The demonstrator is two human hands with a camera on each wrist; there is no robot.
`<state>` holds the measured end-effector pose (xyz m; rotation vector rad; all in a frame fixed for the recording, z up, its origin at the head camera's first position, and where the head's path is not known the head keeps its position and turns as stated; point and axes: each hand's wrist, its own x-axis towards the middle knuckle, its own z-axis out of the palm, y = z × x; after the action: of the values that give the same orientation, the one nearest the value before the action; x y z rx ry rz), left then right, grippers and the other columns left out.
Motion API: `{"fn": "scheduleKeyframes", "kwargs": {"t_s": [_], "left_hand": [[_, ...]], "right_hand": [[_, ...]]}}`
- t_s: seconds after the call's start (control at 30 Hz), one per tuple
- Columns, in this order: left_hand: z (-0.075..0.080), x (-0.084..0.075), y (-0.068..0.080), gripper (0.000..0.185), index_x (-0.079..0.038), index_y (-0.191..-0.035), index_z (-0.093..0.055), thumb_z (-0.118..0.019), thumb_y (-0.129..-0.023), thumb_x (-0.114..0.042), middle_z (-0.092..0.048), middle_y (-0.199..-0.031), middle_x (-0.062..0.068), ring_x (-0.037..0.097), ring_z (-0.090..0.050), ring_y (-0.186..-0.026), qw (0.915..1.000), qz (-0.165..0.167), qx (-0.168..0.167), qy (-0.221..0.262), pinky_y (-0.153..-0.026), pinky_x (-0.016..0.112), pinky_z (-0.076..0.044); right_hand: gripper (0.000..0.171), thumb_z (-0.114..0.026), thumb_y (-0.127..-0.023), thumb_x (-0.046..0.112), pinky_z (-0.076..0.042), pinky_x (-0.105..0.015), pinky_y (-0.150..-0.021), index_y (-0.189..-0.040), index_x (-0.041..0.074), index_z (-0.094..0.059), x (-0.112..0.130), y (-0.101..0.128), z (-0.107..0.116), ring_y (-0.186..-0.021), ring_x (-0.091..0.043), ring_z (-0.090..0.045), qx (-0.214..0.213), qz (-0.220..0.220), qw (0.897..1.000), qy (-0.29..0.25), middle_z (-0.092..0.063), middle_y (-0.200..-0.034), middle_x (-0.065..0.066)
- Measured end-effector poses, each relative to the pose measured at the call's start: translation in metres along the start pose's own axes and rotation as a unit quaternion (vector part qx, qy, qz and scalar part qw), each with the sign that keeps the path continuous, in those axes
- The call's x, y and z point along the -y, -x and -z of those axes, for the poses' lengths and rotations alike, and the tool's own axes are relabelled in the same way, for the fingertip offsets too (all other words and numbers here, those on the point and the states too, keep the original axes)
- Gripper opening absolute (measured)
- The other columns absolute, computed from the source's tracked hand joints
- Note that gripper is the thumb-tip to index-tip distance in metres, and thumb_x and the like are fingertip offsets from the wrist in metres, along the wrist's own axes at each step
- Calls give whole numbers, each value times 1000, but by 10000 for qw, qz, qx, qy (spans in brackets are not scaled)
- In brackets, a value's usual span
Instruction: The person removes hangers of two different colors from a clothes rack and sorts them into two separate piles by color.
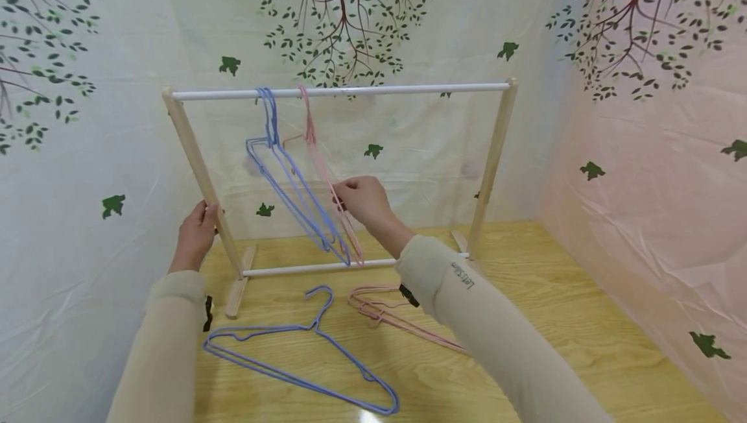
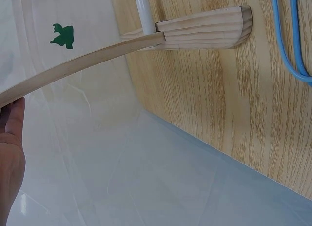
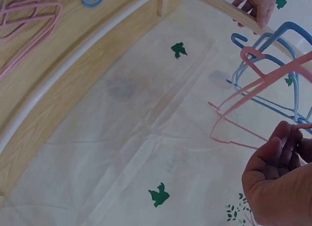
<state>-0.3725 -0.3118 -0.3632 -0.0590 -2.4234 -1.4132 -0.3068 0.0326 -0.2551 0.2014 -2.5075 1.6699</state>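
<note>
From my remote seat, I saw the left hand (image 1: pixel 195 233) curl its fingers around the wooden rack's left post (image 1: pixel 201 173), while the right hand (image 1: pixel 363 201) pinched the pink hanger (image 1: pixel 318 157) hanging on the white rail (image 1: pixel 344 91) beside two blue hangers (image 1: pixel 286 180).

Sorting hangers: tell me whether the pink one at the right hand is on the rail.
On: the pink hanger hooks over the white rail; the right hand pinches it.
</note>
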Motion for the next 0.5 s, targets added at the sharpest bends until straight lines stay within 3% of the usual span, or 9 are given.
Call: {"fn": "scheduleKeyframes", "kwargs": {"t_s": [0.13,0.27,0.5], "left_hand": [[0,0,0,61,-5,-156,-27,-27,-108,-43,-48,-140,30,44,-45,-128,10000,2,-3,33,-104,55,-42],[0,-1,0,61,-4,-155,-28,-27,-108,-43,-48,-139,30,44,-45,-128,10000,5,0,45,-104,55,-42],[1,-1,1,63,-3,-156,-27,-27,-108,-44,-45,-142,31,46,-42,-130,9999,-51,97,75,-104,57,-41]], "right_hand": [[24,-58,-97,21,-51,-26,-67,-91,9,-78,-3,-2,6,-73,-18,-66,-296,157,9989,326,-72,-77,-4],[22,-59,-96,23,-51,-29,-66,-90,11,-77,-3,-1,13,-69,-17,-63,-527,182,9979,320,-71,-76,-5],[20,-63,-96,24,-52,-34,-75,-95,12,-79,-3,1,22,-73,-17,-63,-595,340,9965,468,-72,-82,-4]]}}
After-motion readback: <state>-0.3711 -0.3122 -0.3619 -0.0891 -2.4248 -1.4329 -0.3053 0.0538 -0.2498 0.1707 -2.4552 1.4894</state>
